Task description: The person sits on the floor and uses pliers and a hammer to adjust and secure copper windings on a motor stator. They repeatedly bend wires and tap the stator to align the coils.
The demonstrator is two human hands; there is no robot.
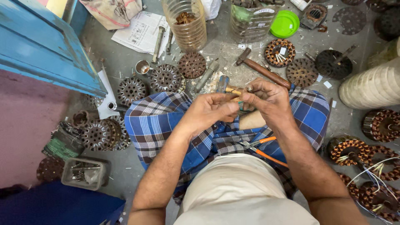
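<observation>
Cloth (166, 121): blue checked, lying across the lap, filling the centre.
Spool (373, 85): pale and ribbed, sitting at 3 o'clock.
Jar (186, 25): clear plastic, standing at 12 o'clock.
Right hand (268, 102): closing narrow, fingertips pinching the stick's end.
Left hand (208, 111): curling tight, gripping the stick from the other side.
Hammer (260, 68): lying on the floor at 1 o'clock, just beyond the hands.
Pliers (260, 146): orange-handled, resting on the lap at 5 o'clock.
Stick (232, 91): small, wooden, sitting dead centre between both hands.

Motor repair workshop, stators (279, 52), hammer (260, 67)
</observation>
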